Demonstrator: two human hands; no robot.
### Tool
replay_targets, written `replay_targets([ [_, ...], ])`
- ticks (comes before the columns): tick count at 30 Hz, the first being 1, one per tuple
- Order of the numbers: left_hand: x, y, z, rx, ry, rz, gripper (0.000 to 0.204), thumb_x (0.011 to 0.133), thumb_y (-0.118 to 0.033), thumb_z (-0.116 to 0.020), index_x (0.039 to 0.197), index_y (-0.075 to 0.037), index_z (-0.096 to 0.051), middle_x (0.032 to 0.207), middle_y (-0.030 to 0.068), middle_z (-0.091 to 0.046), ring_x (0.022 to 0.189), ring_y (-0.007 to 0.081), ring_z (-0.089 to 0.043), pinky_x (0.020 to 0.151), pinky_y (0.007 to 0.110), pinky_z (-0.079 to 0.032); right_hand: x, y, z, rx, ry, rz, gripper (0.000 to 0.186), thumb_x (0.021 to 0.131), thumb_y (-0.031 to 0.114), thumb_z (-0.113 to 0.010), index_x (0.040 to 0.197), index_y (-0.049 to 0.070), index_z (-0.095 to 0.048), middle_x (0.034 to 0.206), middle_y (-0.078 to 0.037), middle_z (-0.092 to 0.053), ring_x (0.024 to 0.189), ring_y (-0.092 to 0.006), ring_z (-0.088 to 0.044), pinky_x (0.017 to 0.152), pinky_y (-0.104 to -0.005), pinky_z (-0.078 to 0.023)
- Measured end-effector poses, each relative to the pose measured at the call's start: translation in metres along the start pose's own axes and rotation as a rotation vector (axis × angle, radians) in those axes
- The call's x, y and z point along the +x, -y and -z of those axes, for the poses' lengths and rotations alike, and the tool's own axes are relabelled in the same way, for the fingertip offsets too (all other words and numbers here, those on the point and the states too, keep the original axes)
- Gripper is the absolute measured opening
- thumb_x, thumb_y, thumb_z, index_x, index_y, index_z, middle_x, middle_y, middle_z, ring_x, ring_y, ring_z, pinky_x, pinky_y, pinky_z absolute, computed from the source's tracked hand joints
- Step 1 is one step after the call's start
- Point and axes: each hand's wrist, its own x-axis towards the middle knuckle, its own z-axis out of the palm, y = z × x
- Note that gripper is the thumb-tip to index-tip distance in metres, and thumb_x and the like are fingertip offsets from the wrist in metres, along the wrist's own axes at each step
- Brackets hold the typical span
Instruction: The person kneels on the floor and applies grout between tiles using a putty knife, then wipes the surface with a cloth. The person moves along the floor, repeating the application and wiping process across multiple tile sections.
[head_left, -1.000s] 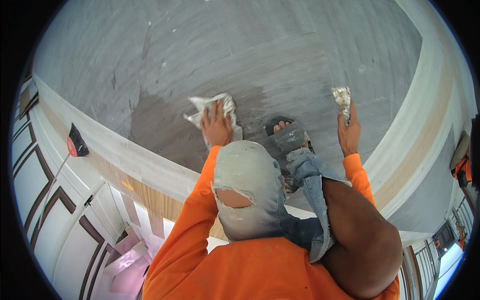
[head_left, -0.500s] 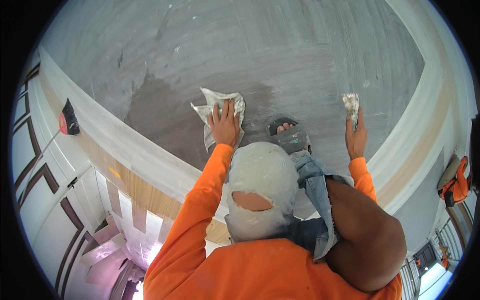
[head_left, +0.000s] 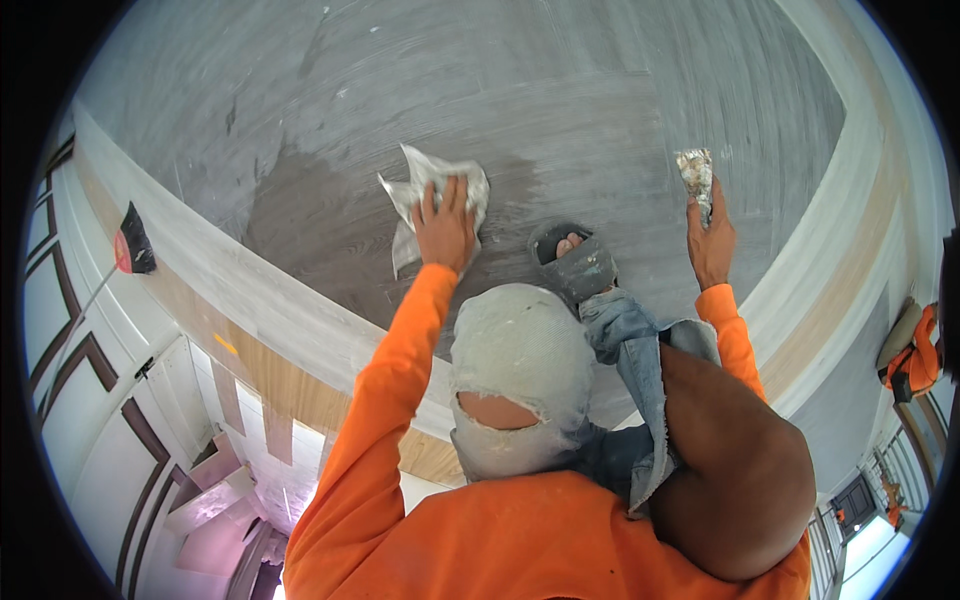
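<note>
My left hand (head_left: 445, 225) presses a crumpled white cloth (head_left: 432, 182) flat against the grey wood-grain floor (head_left: 560, 90), at the right edge of a dark wet patch (head_left: 310, 230). My right hand (head_left: 710, 245) is raised beside it and grips a small scraper (head_left: 695, 175) whose blade is caked with white filler. Between the two hands rests my foot in a grey sandal (head_left: 580, 265), with torn denim and my bare bent knee (head_left: 740, 470) below it. Both arms wear orange sleeves.
A pale raised border (head_left: 250, 290) curves along the left of the floor, and another border (head_left: 850, 200) runs along the right. A red and black broom head (head_left: 130, 250) lies at far left. An orange object (head_left: 915, 360) sits at far right. White panelled doors (head_left: 70, 400) stand at lower left.
My left hand has slid the cloth rightward along the wet patch's edge. My right hand with the scraper stays raised in about the same place.
</note>
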Motion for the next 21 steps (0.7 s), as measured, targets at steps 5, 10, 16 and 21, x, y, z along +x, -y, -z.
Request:
replay_targets([
  [5,-0.125,-0.002,-0.021,-0.039,0.192,-0.139,0.063,0.101,-0.036,-0.061,0.160,-0.028,-0.044,0.170,-0.0032,-0.037,0.154,0.0356,-0.032,0.121,0.061,-0.026,-0.005,0.014,0.007,0.007,0.104,-0.157,0.058,0.104,0.027,-0.060,0.156,0.005,-0.047,0.139,-0.025,-0.065,0.122,-0.0428,-0.067,0.101,-0.0447,-0.052],
  [10,-0.044,0.008,0.002,0.031,0.105,0.061,0.064,0.099,-0.033,-0.064,0.160,-0.029,-0.045,0.172,-0.0022,-0.033,0.154,0.0384,-0.030,0.120,0.062,-0.025,-0.022,-0.023,0.021,0.012,-0.013,-0.166,0.057,0.104,0.023,-0.059,0.156,0.005,-0.046,0.142,-0.025,-0.063,0.127,-0.0406,-0.064,0.104,-0.0441,-0.051],
  [16,-0.090,-0.008,-0.005,-0.075,0.288,-0.283,0.066,0.096,-0.029,-0.067,0.159,-0.031,-0.046,0.174,-0.0031,-0.029,0.157,0.0376,-0.028,0.120,0.064,-0.025,-0.058,-0.056,0.029,-0.095,-0.038,-0.194,0.056,0.105,0.022,-0.058,0.156,0.003,-0.046,0.139,-0.025,-0.065,0.125,-0.0406,-0.066,0.104,-0.0444,-0.051],
  [21,-0.066,0.018,-0.014,-0.033,0.171,-0.005,0.060,0.097,-0.029,-0.065,0.155,-0.037,-0.051,0.174,-0.0042,-0.028,0.158,0.0358,-0.025,0.123,0.060,-0.020,-0.058,-0.044,0.051,-0.153,0.015,-0.355,0.056,0.106,0.022,-0.058,0.156,0.003,-0.045,0.137,-0.025,-0.067,0.121,-0.0400,-0.068,0.101,-0.0444,-0.052],
])
